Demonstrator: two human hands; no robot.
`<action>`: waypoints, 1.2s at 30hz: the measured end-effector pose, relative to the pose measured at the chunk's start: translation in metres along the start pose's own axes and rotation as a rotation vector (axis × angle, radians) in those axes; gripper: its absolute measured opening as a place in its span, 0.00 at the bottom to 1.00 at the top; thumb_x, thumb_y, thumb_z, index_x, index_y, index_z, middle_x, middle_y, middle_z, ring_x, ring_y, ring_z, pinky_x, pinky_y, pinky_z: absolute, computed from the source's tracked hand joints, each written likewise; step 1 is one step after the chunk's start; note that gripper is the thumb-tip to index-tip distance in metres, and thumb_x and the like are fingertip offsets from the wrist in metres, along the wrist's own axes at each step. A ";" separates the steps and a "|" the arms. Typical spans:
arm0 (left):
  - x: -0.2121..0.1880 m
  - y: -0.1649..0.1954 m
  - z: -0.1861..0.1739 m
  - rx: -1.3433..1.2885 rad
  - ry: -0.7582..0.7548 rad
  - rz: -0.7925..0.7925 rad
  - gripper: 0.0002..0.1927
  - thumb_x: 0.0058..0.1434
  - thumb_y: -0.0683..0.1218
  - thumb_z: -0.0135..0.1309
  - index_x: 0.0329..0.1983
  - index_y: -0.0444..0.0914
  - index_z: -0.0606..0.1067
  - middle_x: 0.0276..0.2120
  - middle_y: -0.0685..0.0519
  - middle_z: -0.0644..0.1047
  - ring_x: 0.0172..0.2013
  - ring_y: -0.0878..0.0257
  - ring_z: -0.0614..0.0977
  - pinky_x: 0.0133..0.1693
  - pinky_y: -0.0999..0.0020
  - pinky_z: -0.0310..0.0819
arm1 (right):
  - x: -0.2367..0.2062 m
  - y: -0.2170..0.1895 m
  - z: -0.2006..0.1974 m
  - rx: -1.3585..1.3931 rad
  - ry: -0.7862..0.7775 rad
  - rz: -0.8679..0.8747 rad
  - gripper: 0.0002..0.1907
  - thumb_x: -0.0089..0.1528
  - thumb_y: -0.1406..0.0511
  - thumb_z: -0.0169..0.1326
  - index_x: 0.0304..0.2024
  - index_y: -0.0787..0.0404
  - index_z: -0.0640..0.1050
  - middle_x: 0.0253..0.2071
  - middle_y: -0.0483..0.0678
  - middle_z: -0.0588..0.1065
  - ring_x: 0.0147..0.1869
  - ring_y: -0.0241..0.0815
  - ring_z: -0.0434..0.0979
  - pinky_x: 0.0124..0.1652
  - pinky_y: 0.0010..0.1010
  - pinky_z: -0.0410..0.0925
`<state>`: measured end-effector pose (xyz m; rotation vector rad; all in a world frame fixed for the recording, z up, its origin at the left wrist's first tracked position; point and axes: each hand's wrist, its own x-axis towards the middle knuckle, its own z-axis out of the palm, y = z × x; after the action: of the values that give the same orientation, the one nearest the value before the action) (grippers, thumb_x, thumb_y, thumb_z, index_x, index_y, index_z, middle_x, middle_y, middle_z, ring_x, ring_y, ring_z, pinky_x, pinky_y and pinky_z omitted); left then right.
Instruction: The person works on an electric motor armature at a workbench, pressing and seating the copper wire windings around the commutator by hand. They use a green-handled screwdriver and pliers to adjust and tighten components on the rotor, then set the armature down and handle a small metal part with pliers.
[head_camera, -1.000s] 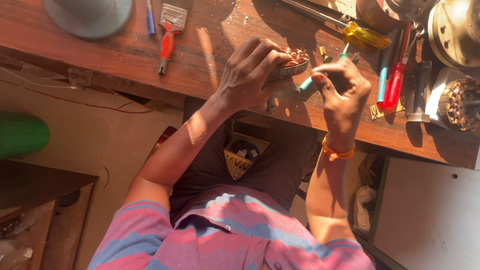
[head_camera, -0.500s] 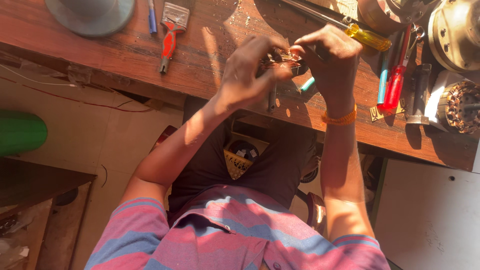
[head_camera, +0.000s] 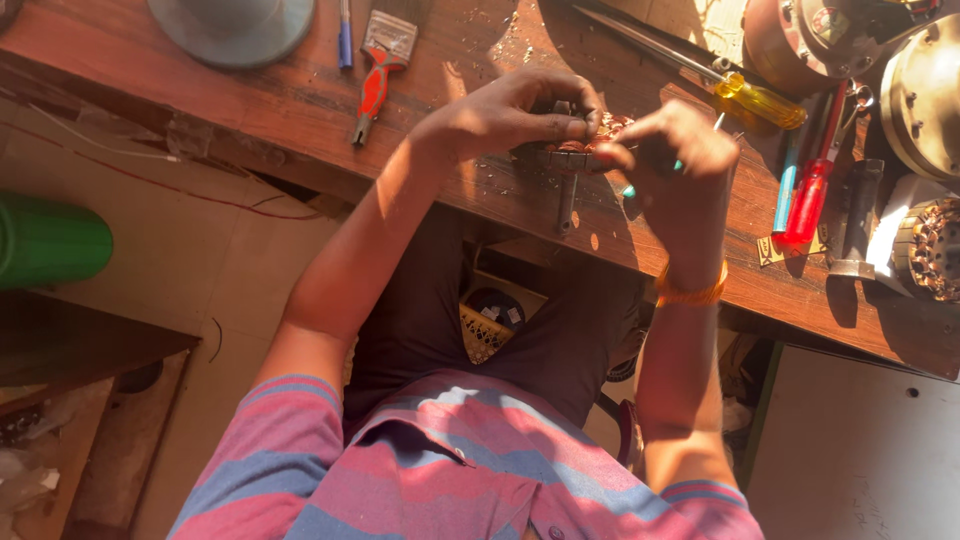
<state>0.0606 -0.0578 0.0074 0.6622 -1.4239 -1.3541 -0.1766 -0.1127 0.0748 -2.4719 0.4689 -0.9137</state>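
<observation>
Our left hand (head_camera: 510, 115) clamps motor part (head_camera: 578, 152) over bench (head_camera: 250, 100); shaft points toward us; right hand (head_camera: 675, 160) pinches its right end.

The small round metal part with shiny copper wire wound around it (head_camera: 585, 140) sat near the front edge of the brown wooden workbench (head_camera: 150, 60). It was mostly hidden by fingers, so only a bit of the reddish copper top and a dark metal rim showed. A short grey metal rod (head_camera: 567, 200) stuck out from under it and pointed toward the bench edge. The left hand (head_camera: 510, 115) pinched it from one side. The right hand (head_camera: 670, 160) touched it from the other side, and a thin green-handled tool (head_camera: 630, 190) poked out below that hand.
</observation>
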 end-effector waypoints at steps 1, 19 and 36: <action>0.000 0.000 -0.001 0.027 -0.021 0.004 0.13 0.74 0.49 0.56 0.52 0.35 0.75 0.43 0.60 0.75 0.46 0.72 0.73 0.49 0.73 0.69 | -0.006 -0.006 0.002 -0.008 -0.001 -0.012 0.13 0.63 0.68 0.73 0.40 0.63 0.78 0.35 0.48 0.75 0.38 0.42 0.77 0.37 0.30 0.67; -0.017 0.038 0.025 0.721 0.093 0.272 0.27 0.63 0.52 0.67 0.60 0.39 0.69 0.52 0.48 0.73 0.56 0.53 0.76 0.56 0.57 0.72 | -0.076 -0.009 0.081 0.200 0.270 0.341 0.01 0.64 0.75 0.57 0.38 0.66 0.79 0.32 0.47 0.80 0.31 0.32 0.77 0.34 0.26 0.68; -0.026 0.016 0.073 1.150 0.581 0.317 0.26 0.52 0.45 0.76 0.52 0.44 0.78 0.47 0.55 0.77 0.49 0.54 0.78 0.51 0.61 0.76 | -0.103 -0.007 0.026 0.037 0.563 0.526 0.07 0.77 0.68 0.54 0.43 0.64 0.75 0.41 0.47 0.71 0.43 0.38 0.72 0.44 0.27 0.66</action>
<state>0.0066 -0.0024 0.0257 1.3394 -1.6202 0.0527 -0.2321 -0.0519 0.0071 -1.8715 1.2026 -1.3445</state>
